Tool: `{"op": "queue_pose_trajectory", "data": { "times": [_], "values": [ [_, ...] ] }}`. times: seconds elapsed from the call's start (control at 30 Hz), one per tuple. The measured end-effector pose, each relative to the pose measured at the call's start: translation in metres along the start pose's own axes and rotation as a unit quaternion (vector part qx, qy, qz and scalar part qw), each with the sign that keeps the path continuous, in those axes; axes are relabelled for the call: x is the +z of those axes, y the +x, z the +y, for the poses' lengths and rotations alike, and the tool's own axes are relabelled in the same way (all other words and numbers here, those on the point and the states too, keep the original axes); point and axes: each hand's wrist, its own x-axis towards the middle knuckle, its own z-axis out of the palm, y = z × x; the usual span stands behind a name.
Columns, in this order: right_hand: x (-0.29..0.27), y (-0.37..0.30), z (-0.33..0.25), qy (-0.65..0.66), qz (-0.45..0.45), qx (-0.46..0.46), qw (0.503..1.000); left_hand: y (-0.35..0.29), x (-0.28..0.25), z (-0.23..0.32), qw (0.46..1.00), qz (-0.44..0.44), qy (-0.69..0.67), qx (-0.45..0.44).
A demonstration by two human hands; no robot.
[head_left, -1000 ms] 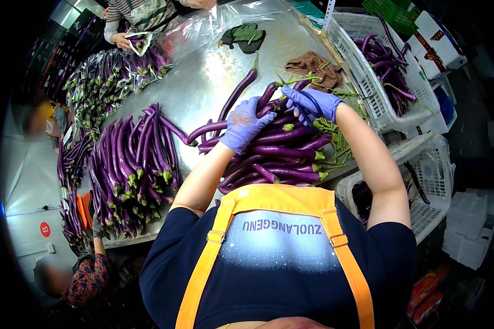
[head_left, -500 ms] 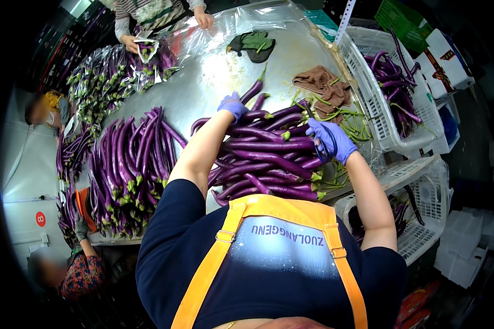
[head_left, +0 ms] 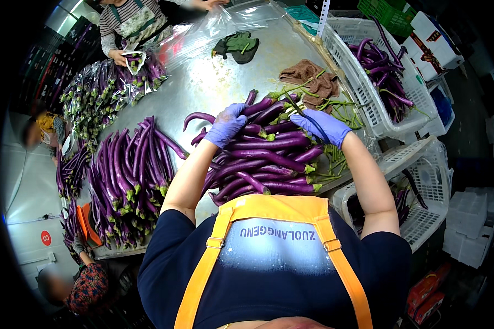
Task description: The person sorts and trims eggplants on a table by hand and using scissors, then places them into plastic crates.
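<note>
A heap of long purple eggplants [head_left: 274,160] lies in front of me on the metal table, green caps mostly to the right. My left hand [head_left: 227,126], in a purple glove, closes round an eggplant [head_left: 259,106] at the top of the heap. Its green cap and long stem point right. Gloved the same way, my right hand [head_left: 328,128] grips dark-handled scissors [head_left: 314,122], with the blades up by that stem. Fingers hide part of the handles. Cut green stems [head_left: 340,112] lie scattered beside the right hand.
Sorted eggplants [head_left: 132,170] and bagged ones [head_left: 101,90] cover the table's left side. A brown cloth [head_left: 310,79] and dark green gloves [head_left: 237,46] lie farther back. White crates [head_left: 362,82] with eggplants stand right. Co-workers stand at the far and left edges.
My left hand has shifted slightly nearer me, and the eggplant in it now points right instead of up and away. My right hand has brought the scissors left toward its stem.
</note>
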Motion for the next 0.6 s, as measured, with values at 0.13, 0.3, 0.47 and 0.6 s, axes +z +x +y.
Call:
{"op": "queue_pose_trajectory", "data": {
  "times": [0.13, 0.3, 0.47, 0.6],
  "values": [
    [0.010, 0.006, -0.015, 0.088, 0.027, -0.008, 0.996, -0.008, 0.004, 0.003, 1.000, -0.006, 0.002, -0.001],
    [0.015, 0.014, -0.015, 0.068, 0.078, -0.032, 0.994, -0.005, 0.011, -0.006, 1.000, -0.004, 0.016, 0.004],
    [0.008, 0.013, -0.003, 0.004, 0.099, 0.019, 0.995, 0.002, 0.006, 0.000, 0.999, -0.028, 0.001, -0.027],
    [0.003, 0.006, 0.010, -0.021, 0.163, -0.020, 0.986, 0.025, 0.005, -0.023, 0.956, 0.157, 0.247, 0.005]
  ]
}}
